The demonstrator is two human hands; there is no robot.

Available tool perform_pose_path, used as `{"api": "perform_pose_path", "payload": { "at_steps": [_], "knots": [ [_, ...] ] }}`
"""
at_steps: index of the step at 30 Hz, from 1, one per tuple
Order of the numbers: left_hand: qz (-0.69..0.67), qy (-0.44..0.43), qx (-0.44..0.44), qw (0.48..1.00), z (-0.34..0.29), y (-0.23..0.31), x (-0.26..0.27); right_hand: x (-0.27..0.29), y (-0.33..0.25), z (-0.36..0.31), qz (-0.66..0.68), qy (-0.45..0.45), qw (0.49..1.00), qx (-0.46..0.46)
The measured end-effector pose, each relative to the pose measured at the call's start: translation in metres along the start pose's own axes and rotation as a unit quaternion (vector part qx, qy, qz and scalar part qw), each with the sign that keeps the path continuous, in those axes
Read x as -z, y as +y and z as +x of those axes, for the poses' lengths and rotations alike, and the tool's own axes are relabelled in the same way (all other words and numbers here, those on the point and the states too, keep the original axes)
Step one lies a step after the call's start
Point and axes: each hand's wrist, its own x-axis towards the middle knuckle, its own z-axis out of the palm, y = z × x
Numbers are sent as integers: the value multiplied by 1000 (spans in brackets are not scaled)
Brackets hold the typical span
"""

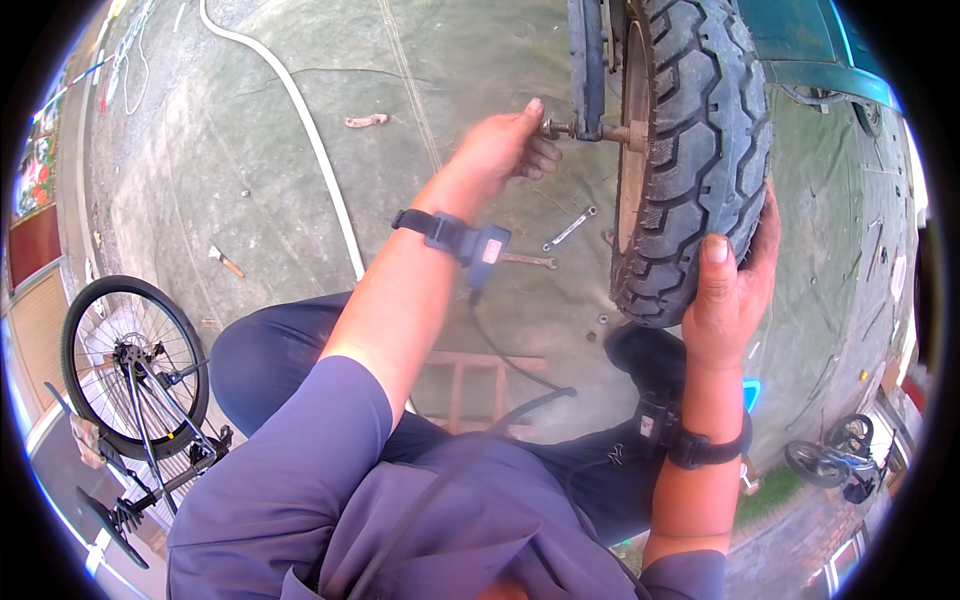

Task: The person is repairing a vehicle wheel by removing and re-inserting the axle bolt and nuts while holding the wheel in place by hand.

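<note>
A wheel with a thick, blocky black tyre (700,160) stands upright in front of me, its rim brown with rust or dirt. Its axle (590,131) sticks out to the left through a dark metal fork arm (588,75). My left hand (505,148) is closed at the outer end of that axle, thumb above and fingers curled below around the axle nut (549,128). Part of the nut is covered by the fingers. On the tyre's near right side, my right hand (730,290) grips the tread, thumb on top and fingers wrapped around the far side.
A combination wrench (570,228) and an open-ended wrench (528,260) lie on the green ground sheet. Further left are a wooden-handled tool (228,262) and a white hose (315,140). A bicycle wheel (135,365) stands at left. A teal vehicle body (825,75) borders the tyre.
</note>
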Motion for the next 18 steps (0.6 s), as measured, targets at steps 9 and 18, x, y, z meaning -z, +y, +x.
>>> {"api": "perform_pose_path", "payload": {
  "at_steps": [9,18],
  "knots": [
    [-31,-18,13,999,5,2,-4,1,-3,0,-13,-3,1000,-1],
    [-38,-14,-39,998,0,1,-7,2,0,0,-11,-8,1000,-2]
  ]
}}
